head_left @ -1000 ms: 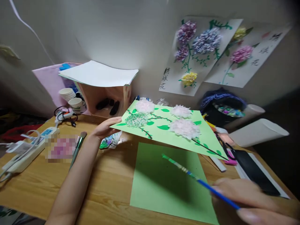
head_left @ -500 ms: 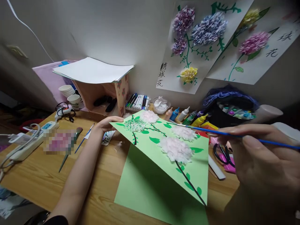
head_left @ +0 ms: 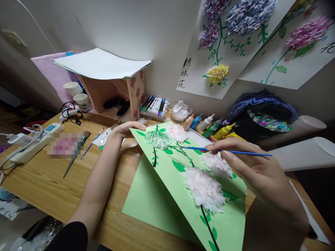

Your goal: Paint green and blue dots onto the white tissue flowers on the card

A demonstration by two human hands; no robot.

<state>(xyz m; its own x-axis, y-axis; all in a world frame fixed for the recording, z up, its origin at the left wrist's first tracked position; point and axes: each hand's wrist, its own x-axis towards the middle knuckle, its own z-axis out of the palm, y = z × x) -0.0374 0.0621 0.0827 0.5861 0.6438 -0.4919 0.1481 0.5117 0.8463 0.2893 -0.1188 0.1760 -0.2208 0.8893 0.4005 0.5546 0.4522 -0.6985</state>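
Observation:
My left hand (head_left: 128, 129) grips the far left corner of a light green sheet (head_left: 167, 176), which tilts up off the table. On the sheet are painted black stems, green leaves and fluffy white flowers (head_left: 205, 190). One flower (head_left: 158, 139) near my left hand is speckled green. My right hand (head_left: 251, 167) pinches a thin blue paintbrush (head_left: 246, 152) over the sheet. The brush tip is close to a stem beside the speckled flower; I cannot tell whether it touches. Under the raised sheet lies a second green sheet (head_left: 146, 198).
Behind the sheet stand a marker set (head_left: 154, 107), a bowl of white stuff (head_left: 181, 111) and several paint bottles (head_left: 205, 122). A box topped with paper (head_left: 102, 64), a power strip (head_left: 39, 146) and a wide brush (head_left: 74, 158) are at left. Flower pictures (head_left: 204, 76) hang on the wall.
My right hand and the brush have moved left and inward, bringing the tip from the right-hand flowers toward the speckled flower. The raised sheet is tilted differently, and the camera view has shifted.

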